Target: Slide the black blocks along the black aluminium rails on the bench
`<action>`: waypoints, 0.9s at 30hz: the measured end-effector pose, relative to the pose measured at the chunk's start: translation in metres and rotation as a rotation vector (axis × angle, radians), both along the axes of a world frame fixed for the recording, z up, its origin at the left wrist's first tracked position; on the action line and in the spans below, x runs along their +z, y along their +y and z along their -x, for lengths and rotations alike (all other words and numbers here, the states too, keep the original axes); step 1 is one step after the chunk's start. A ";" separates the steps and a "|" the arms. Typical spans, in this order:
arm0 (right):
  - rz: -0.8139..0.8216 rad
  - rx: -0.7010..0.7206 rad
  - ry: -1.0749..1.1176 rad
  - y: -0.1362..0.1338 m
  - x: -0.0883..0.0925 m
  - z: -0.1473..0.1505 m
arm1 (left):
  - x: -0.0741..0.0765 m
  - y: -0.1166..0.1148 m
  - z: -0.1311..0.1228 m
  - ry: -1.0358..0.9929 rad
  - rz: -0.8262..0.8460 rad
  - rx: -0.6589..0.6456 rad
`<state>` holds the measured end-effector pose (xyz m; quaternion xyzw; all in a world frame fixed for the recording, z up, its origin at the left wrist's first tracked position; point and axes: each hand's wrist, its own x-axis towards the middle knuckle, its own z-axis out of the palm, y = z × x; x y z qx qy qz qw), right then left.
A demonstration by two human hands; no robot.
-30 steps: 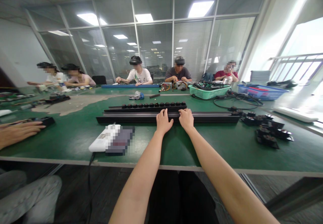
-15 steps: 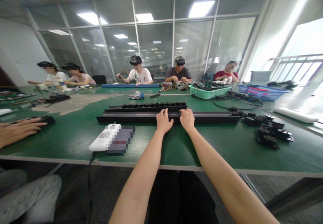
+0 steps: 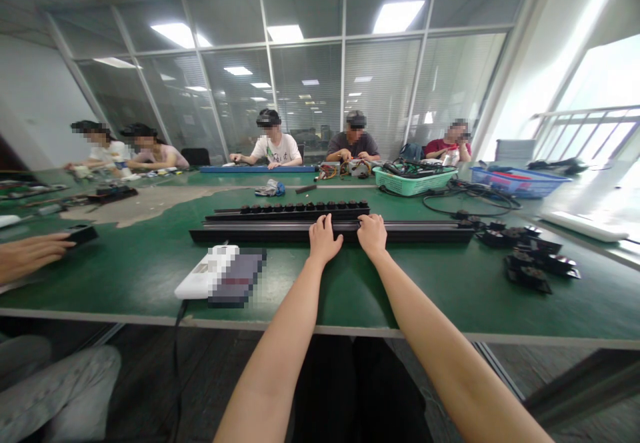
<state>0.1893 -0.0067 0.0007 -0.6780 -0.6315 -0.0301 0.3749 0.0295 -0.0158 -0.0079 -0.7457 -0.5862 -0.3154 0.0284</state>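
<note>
A long black rail (image 3: 260,233) lies crosswise on the green table in front of me. My left hand (image 3: 325,238) grips it near its middle, fingers bent over the top and thumb out to the right. Just to the right, my right hand (image 3: 373,234) has its fingers curled down onto the same rail; whether a small part is under the fingertips is hidden. Right behind it lies a shorter black strip (image 3: 280,214) bearing a row of black round modules (image 3: 310,206).
A white device (image 3: 207,273) with a cable and a blurred dark item (image 3: 237,276) lie front left. Loose black modules (image 3: 527,266) are at right. Behind stand a green basket (image 3: 417,185) and a blue basket (image 3: 520,186). A co-worker's hand (image 3: 35,255) is at far left.
My hands stay at nearly the same spot on the rail. At far left, the co-worker's hand and the black piece it touches have shifted left.
</note>
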 end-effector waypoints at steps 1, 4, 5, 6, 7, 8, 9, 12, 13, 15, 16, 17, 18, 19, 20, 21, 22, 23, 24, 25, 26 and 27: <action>0.003 -0.002 0.000 0.000 0.000 0.000 | 0.000 0.000 0.000 0.000 0.000 0.000; 0.015 -0.006 0.004 -0.001 0.002 0.000 | 0.000 0.000 0.000 -0.001 0.002 -0.001; 0.017 -0.009 0.010 -0.002 0.002 0.000 | 0.001 -0.001 0.000 -0.003 0.003 -0.001; 0.019 -0.011 0.016 -0.002 0.002 0.000 | 0.001 -0.001 0.000 -0.005 0.003 -0.002; 0.021 -0.013 0.021 -0.002 0.002 0.000 | 0.001 -0.001 0.000 -0.007 0.002 -0.003; 0.021 -0.013 0.026 -0.002 0.002 0.000 | 0.001 -0.001 0.000 -0.008 0.002 -0.004; 0.021 -0.012 0.030 -0.002 0.002 0.000 | 0.001 -0.001 0.000 -0.009 0.002 -0.005; 0.015 -0.007 0.039 -0.002 0.001 0.000 | 0.001 -0.001 0.000 -0.011 0.004 -0.005; 0.010 -0.007 0.042 -0.001 0.001 0.000 | 0.001 -0.001 0.000 -0.011 0.004 -0.005; -0.001 -0.007 0.046 -0.001 0.000 0.000 | 0.001 -0.002 0.000 -0.010 0.004 -0.004; -0.006 -0.007 0.048 -0.001 -0.001 -0.001 | 0.001 -0.002 0.000 -0.008 0.004 -0.003; -0.010 -0.009 0.051 -0.001 -0.001 -0.001 | 0.002 -0.002 0.000 -0.005 0.004 -0.004; -0.013 -0.009 0.052 -0.001 -0.001 -0.001 | 0.002 -0.002 0.000 -0.004 0.005 -0.003; -0.013 -0.010 0.053 -0.001 -0.001 -0.001 | 0.002 -0.002 0.000 -0.004 0.007 -0.004; -0.009 -0.011 0.053 -0.001 0.000 -0.001 | 0.002 -0.002 0.000 -0.004 0.009 -0.004; -0.004 -0.013 0.053 -0.001 0.000 -0.001 | 0.002 -0.002 0.000 -0.004 0.010 -0.004; 0.002 -0.015 0.053 -0.001 0.000 -0.001 | 0.002 -0.002 0.000 -0.003 0.012 -0.003; 0.008 -0.018 0.053 -0.001 0.001 -0.001 | 0.003 -0.003 -0.001 -0.002 0.012 -0.001; 0.011 -0.020 0.054 -0.001 0.001 -0.002 | 0.003 -0.003 -0.001 0.000 0.011 0.000; 0.010 -0.024 0.057 -0.001 0.001 -0.002 | 0.002 -0.003 -0.001 0.002 0.010 0.002; 0.007 -0.025 0.059 -0.001 0.000 -0.002 | 0.002 -0.003 -0.001 0.003 0.009 0.003; 0.002 -0.025 0.061 0.000 0.000 -0.003 | 0.002 -0.002 0.000 0.003 0.007 0.004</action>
